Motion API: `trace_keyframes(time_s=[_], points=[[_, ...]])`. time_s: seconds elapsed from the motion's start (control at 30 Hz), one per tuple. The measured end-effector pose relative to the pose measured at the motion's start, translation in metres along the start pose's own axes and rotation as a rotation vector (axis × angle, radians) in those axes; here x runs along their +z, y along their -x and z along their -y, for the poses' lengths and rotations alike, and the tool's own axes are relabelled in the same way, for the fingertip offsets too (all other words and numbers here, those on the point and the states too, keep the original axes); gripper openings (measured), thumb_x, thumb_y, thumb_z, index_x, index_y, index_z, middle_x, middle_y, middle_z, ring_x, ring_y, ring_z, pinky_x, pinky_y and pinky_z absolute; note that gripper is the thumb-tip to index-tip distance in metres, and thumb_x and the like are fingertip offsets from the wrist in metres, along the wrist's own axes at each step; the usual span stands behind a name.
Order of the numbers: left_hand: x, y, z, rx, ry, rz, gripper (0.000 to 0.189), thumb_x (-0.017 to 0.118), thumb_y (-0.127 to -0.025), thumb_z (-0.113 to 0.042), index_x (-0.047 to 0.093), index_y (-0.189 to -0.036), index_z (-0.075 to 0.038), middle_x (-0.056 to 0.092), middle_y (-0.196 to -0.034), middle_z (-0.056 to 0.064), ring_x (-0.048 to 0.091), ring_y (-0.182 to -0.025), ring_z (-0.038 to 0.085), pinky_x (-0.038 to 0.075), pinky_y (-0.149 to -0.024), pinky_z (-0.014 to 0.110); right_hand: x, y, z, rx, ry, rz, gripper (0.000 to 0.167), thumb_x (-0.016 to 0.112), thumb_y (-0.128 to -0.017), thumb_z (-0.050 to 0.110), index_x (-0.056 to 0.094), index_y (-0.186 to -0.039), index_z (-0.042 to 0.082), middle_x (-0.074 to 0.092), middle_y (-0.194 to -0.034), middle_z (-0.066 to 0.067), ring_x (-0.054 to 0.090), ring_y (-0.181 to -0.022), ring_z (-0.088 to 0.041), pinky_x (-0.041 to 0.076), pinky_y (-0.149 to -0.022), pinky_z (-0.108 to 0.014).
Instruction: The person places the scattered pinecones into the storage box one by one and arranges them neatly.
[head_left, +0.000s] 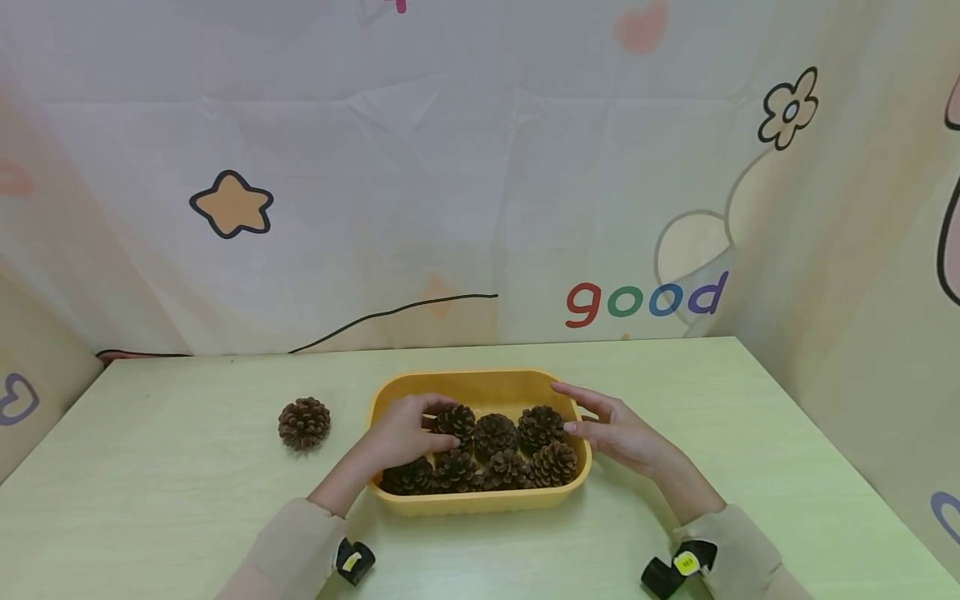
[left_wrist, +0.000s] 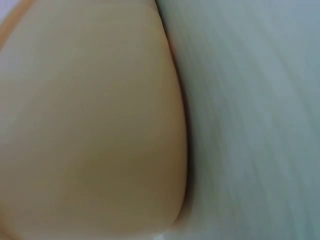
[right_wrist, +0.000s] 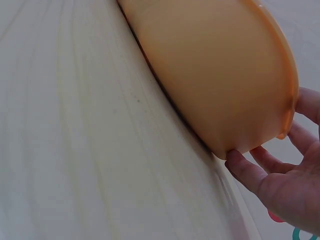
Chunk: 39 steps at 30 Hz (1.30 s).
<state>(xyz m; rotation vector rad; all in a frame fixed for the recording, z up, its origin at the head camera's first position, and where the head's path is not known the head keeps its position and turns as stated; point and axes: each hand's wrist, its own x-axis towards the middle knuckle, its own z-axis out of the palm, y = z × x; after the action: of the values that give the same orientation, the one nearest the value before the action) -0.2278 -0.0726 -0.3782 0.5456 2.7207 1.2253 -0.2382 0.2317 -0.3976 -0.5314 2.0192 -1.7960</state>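
Observation:
A yellow plastic basin (head_left: 480, 502) stands on the table with several brown pine cones in it. My left hand (head_left: 401, 433) reaches over its left side and holds a pine cone (head_left: 456, 423) between thumb and fingers, at the back left of the cones. At the right end, my right hand (head_left: 626, 433) grips the basin's rim, with thumb and forefinger over the edge. In the right wrist view, other fingers (right_wrist: 245, 170) press against the outer wall (right_wrist: 220, 75). The left wrist view has only the basin's outer wall (left_wrist: 100, 125) and tabletop; the left hand is out of that view.
A single pine cone (head_left: 303, 423) lies on the pale green table (head_left: 172, 517), left of the basin. Behind the table hangs a printed cloth (head_left: 337, 208), and more cloth rises along both sides.

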Motion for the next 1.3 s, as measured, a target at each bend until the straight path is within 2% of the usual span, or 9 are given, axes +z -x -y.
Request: trace_keyframes(time_s=[0.13,0.3,0.43,0.77,1.03,1.3], points=[[0.0001,-0.0004,-0.0010,-0.020,-0.007,0.002,0.044,0.072,-0.078,-0.015,0.059,-0.119,-0.008,0.057,-0.120,0.012,0.055,-0.106,0.032,0.048,-0.087,0.043,0.0002,0.0004,0.0007,-0.002,0.003,0.001,0.062,0.056,-0.090,0.012,0.025,-0.142,0.001,0.011,-0.150,-0.019,0.016,-0.133,-0.044,0.038,-0.098,-0.044],[0.0007,-0.0007,-0.0013,-0.015,-0.026,0.006,0.044,0.072,-0.078,-0.014,0.058,-0.120,-0.007,0.057,-0.121,0.012,0.053,-0.108,0.032,0.046,-0.089,0.045,0.0002,0.0002,0.0007,0.003,0.008,0.000,0.062,0.057,-0.090,0.013,0.025,-0.142,0.001,0.010,-0.150,-0.019,0.016,-0.133,-0.045,0.037,-0.098,-0.045],[0.0012,-0.0011,-0.0018,-0.021,-0.006,0.029,0.045,0.071,-0.079,-0.014,0.057,-0.121,-0.007,0.056,-0.122,0.012,0.054,-0.108,0.032,0.046,-0.089,0.045,-0.0001,-0.0001,0.0002,0.017,0.009,-0.006,0.063,0.057,-0.090,0.013,0.025,-0.143,0.002,0.011,-0.150,-0.017,0.016,-0.133,-0.043,0.037,-0.098,-0.045],[0.0018,-0.0016,-0.0021,-0.011,0.025,0.063,0.046,0.069,-0.080,-0.013,0.055,-0.123,-0.005,0.053,-0.124,0.016,0.053,-0.109,0.035,0.045,-0.091,0.046,0.0002,0.0005,0.0006,0.000,0.006,0.006,0.062,0.056,-0.090,0.012,0.025,-0.142,0.001,0.010,-0.150,-0.019,0.016,-0.133,-0.044,0.038,-0.099,-0.043],[0.0024,-0.0021,-0.0023,0.004,0.017,0.082,0.048,0.067,-0.081,-0.012,0.052,-0.126,-0.004,0.052,-0.126,0.018,0.054,-0.108,0.031,0.044,-0.091,0.046,-0.0011,0.0019,0.0006,-0.002,-0.003,0.005,0.062,0.055,-0.090,0.012,0.024,-0.142,0.000,0.010,-0.150,-0.019,0.015,-0.133,-0.044,0.038,-0.098,-0.042],[0.0012,-0.0012,-0.0019,-0.030,0.055,0.082,0.048,0.067,-0.082,-0.011,0.051,-0.127,-0.004,0.051,-0.127,0.017,0.050,-0.112,0.036,0.044,-0.092,0.046,-0.0010,0.0008,-0.0001,0.007,0.004,0.000,0.063,0.057,-0.090,0.014,0.025,-0.142,0.001,0.011,-0.150,-0.018,0.016,-0.133,-0.043,0.039,-0.098,-0.042]])
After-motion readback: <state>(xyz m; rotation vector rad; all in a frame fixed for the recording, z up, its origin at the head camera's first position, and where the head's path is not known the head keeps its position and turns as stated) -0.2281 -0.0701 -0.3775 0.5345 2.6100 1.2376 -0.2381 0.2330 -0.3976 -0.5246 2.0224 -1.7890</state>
